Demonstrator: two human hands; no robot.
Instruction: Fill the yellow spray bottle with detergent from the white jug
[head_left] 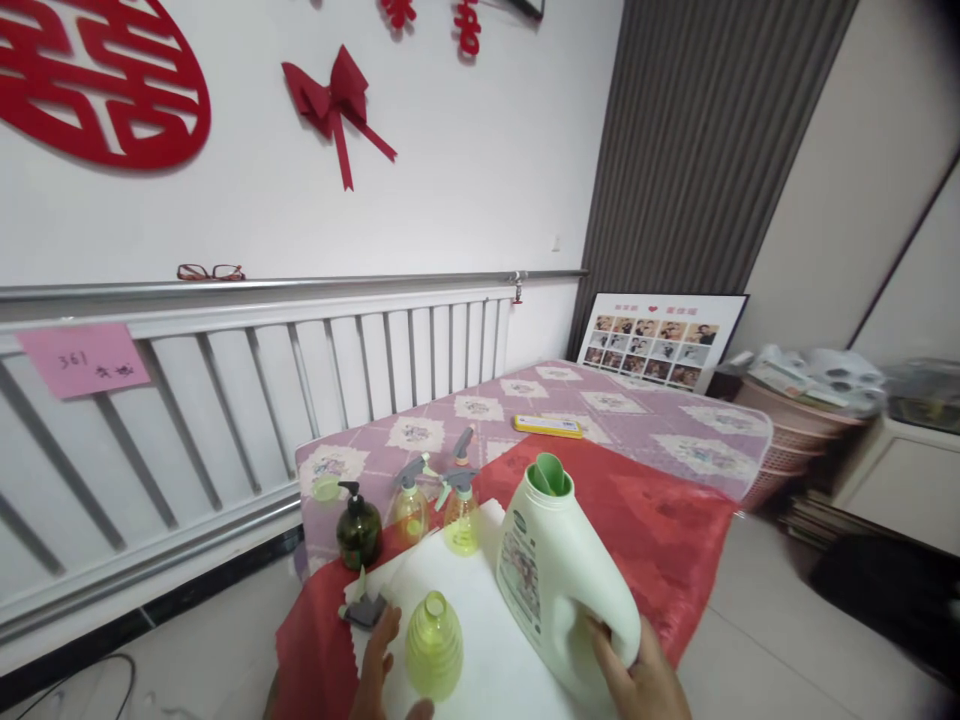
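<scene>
Right hand gripping detergent jug handle, left hand steadying open spray bottle

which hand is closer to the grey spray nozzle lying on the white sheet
Left. The left hand sits just right of the grey spray nozzle, around the open yellow bottle. The right hand grips the white jug, farther off.

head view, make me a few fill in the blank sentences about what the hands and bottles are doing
1. The right hand grips the big white jug by its ____.
2. The left hand holds a small open bottle whose colour is ____.
3. The loose sprayer top lies on the white sheet, which rests on a cloth coloured ____.
4. The dark pump bottle stands to the ____ of the two spray bottles.

Missing words: handle; yellow-green; red; left
</scene>
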